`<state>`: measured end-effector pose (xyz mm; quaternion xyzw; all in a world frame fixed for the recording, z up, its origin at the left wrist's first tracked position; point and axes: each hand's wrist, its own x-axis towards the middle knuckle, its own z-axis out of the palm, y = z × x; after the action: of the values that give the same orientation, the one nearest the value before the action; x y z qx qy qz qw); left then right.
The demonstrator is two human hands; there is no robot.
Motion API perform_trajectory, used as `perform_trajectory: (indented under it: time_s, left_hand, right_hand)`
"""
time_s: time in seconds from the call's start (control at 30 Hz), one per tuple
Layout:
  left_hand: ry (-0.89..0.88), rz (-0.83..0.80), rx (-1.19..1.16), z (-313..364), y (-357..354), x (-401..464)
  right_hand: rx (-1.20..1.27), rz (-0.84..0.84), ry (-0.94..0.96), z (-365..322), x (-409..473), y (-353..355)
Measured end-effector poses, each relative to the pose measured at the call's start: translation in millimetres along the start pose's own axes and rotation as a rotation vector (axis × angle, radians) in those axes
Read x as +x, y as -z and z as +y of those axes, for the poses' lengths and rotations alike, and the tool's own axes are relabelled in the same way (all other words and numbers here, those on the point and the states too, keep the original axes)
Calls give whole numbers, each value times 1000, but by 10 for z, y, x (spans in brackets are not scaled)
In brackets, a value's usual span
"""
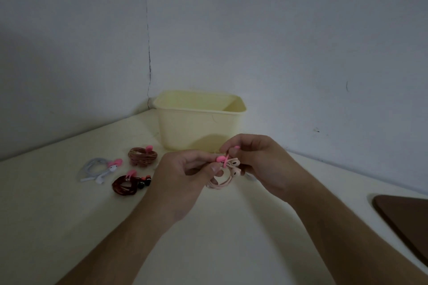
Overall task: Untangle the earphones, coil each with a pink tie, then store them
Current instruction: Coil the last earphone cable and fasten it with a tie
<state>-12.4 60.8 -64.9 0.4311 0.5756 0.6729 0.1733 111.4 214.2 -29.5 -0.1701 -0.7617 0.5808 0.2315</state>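
Observation:
Both hands hold a coiled pale pink earphone (222, 179) just above the table, in front of the bin. My left hand (185, 176) pinches one end of a pink tie (222, 158) against the coil. My right hand (261, 162) pinches the tie's other end, which pokes up by the fingers. Three coiled earphones lie on the table at the left, each with a pink tie: a white one (98, 168), a brown one (142, 156) and a dark red one (129, 184). A pale yellow bin (199, 120) stands open in the corner behind my hands.
The cream table (220, 227) runs into a corner between two grey walls. A dark brown board (407, 217) lies at the right edge of the table.

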Motion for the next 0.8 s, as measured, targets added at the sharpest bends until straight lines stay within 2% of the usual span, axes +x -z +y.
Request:
perform_trajectory:
  time_s: [0.2,0.43,0.8]
  left_hand:
    - [-24,75,-68,61,-22,-12]
    - [-62,144,-15,9,5,27]
    - [-143,209,255,-17,27,-3]
  right_hand:
    - [12,-34,-15,49,-19,-99]
    - [109,-27,-44,34,-50,-235]
    - [256,-48,-139,27,-60,-251]
